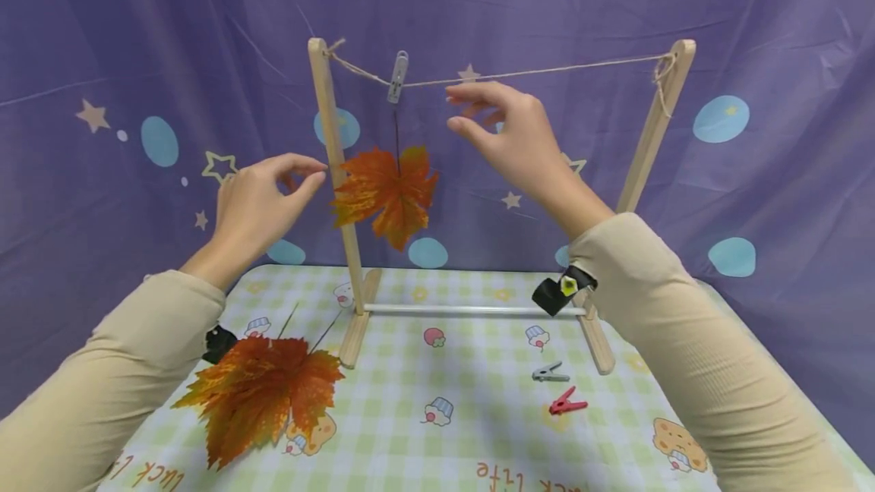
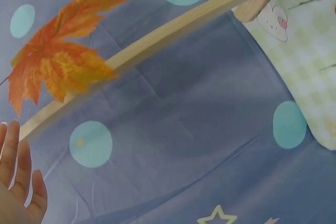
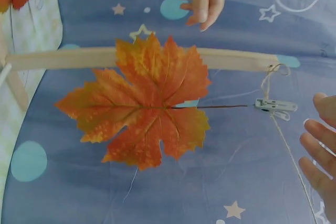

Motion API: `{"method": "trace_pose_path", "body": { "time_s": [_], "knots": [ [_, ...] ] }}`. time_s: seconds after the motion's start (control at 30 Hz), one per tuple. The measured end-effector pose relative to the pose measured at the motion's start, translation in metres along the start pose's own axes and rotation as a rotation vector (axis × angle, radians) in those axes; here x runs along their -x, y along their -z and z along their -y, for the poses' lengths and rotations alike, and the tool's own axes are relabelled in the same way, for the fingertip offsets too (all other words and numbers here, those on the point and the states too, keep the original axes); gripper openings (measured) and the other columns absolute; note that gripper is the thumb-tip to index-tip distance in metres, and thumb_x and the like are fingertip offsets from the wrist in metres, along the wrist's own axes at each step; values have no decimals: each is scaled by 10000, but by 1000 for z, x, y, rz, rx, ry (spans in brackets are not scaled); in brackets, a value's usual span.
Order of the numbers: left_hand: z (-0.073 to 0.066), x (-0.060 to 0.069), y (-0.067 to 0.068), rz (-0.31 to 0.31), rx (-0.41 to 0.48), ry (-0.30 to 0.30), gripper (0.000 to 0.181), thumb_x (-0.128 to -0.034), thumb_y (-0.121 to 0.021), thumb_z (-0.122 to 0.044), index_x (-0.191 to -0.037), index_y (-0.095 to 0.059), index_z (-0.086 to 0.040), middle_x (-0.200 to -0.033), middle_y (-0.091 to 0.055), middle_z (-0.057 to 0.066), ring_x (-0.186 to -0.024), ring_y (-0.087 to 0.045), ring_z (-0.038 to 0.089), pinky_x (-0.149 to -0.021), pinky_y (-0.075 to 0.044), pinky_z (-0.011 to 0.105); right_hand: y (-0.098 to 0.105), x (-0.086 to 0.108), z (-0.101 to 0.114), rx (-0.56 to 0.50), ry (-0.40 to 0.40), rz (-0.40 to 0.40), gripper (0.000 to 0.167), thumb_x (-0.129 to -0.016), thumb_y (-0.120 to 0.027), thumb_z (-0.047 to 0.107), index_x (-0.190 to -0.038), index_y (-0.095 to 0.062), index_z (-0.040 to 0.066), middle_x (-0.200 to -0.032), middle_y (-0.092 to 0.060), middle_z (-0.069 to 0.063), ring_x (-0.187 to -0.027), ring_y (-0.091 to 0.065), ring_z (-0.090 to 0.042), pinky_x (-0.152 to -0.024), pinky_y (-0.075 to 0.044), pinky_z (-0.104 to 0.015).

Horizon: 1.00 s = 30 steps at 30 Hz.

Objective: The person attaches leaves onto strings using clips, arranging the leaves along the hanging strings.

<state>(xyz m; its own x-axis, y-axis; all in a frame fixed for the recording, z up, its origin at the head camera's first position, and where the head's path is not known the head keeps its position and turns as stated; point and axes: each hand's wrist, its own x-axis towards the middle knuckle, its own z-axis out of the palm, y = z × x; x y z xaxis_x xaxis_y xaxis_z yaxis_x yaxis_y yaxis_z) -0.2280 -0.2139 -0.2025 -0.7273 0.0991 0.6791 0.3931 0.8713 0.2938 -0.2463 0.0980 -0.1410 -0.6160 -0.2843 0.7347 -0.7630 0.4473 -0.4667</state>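
Observation:
An orange maple leaf (image 1: 391,192) hangs by its thin stem from a grey clothespin (image 1: 398,77), which is clipped on a twine line (image 1: 526,71). To the right of the clothespin, my right hand (image 1: 513,127) is raised just below the twine, fingers bent loosely, thumb apart, holding nothing. My left hand (image 1: 263,192) is up beside the left wooden post (image 1: 333,127), left of the leaf, with thumb and forefinger close together and no object between them. In the right wrist view the clothespin (image 3: 275,106) grips the stem end, apart from the right fingers.
More orange leaves (image 1: 263,389) lie on the checked tablecloth (image 1: 383,431) at the left front. A grey clothespin (image 1: 550,373) and a red clothespin (image 1: 567,402) lie at the right. A white rod (image 1: 472,310) joins the feet of the wooden stand. Behind it hangs a purple curtain (image 1: 547,6).

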Motion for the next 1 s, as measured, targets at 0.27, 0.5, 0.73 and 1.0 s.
{"method": "trace_pose_path", "body": {
  "time_s": [0.27, 0.5, 0.73, 1.0],
  "knots": [
    [7, 20, -2, 23, 25, 18, 280, -979, -605, -440, -1138, -739, -251, -930, -694, -12, -536, -410, 199, -501, -284, 385, 9, 36, -5, -60, 7, -44, 335, -932, -708, 123, -1262, -679, 77, -1178, -693, -39, -1017, -614, -128, -892, -483, -323],
    [10, 40, -2, 98, 18, 34, 277, -986, -600, -433, -1151, -724, -248, -924, -674, -8, -523, -422, 188, -458, -293, 364, 9, 67, -13, -92, 26, -77, 321, -914, -717, 78, -1234, -692, 64, -1167, -695, -29, -971, -616, -125, -841, -488, -284],
    [13, 59, -1, 150, 31, 49, 229, -977, -623, -415, -1092, -732, -249, -885, -694, -5, -660, -553, 163, -449, -365, 348, 11, 99, -24, -127, 51, -113, 319, -889, -715, -16, -1206, -689, 12, -1135, -702, -61, -945, -632, -133, -845, -494, -264],
    [24, 72, -10, 261, 72, 43, 222, -979, -614, -432, -1098, -721, -280, -961, -677, -22, -745, -572, 165, -512, -424, 350, 14, 132, -37, -105, -34, -56, 330, -905, -705, 9, -1222, -698, 103, -1134, -692, 15, -944, -612, -107, -842, -480, -243]
  ]
}}
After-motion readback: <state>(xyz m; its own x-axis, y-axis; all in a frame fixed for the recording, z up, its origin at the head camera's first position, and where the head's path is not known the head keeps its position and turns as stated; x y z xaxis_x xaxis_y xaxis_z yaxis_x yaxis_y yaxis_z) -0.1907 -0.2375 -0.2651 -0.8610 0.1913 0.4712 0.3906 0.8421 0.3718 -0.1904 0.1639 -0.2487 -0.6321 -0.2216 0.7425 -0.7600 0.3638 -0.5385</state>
